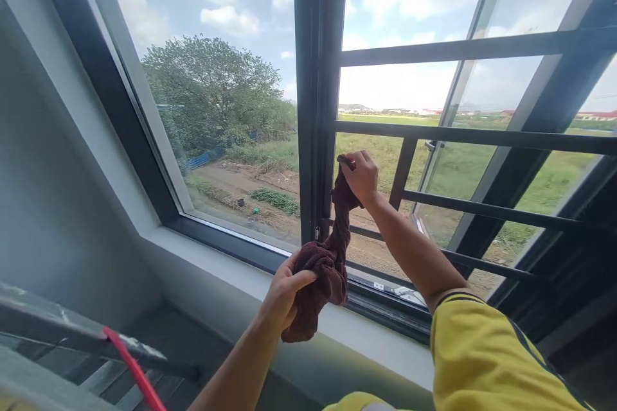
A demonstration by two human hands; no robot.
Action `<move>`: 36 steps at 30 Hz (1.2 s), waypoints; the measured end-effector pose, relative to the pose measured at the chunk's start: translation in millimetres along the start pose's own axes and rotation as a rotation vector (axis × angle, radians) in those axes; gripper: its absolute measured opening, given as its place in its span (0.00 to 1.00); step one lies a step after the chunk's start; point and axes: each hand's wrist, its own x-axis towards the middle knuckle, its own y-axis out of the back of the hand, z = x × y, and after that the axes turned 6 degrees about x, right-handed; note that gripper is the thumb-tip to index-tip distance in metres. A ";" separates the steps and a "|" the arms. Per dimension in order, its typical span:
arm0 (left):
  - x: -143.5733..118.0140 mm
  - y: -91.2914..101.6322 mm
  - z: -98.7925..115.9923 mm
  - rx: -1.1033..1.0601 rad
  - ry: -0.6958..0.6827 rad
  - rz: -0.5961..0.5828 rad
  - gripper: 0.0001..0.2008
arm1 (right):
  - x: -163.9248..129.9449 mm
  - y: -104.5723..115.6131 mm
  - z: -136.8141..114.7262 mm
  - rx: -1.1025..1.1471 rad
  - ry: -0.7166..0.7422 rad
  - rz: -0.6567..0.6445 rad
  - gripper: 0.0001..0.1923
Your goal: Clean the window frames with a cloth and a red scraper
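Observation:
A dark maroon cloth [321, 273] hangs stretched between my two hands in front of the window. My left hand [284, 289] grips its bunched lower part, thumb lying over the folds. Higher up and to the right, my right hand [361, 173] pinches the other end of the cloth near the dark central window post [318, 96]. Between the hands the cloth is loosely twisted. The fingertips of my left hand are partly hidden behind the folds.
Dark horizontal bars [463, 136] cross the right opening, with an opened window sash [520, 77] beyond them. Fixed glass [226, 109] fills the left side. Below runs a white sill [376, 340]. At the lower left are a grey rail [72, 321] and a red pole [135, 369].

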 end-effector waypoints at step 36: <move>-25.6 14.6 -70.7 0.037 0.237 0.137 0.19 | -183.7 -107.3 -21.0 0.144 -0.147 -0.439 0.15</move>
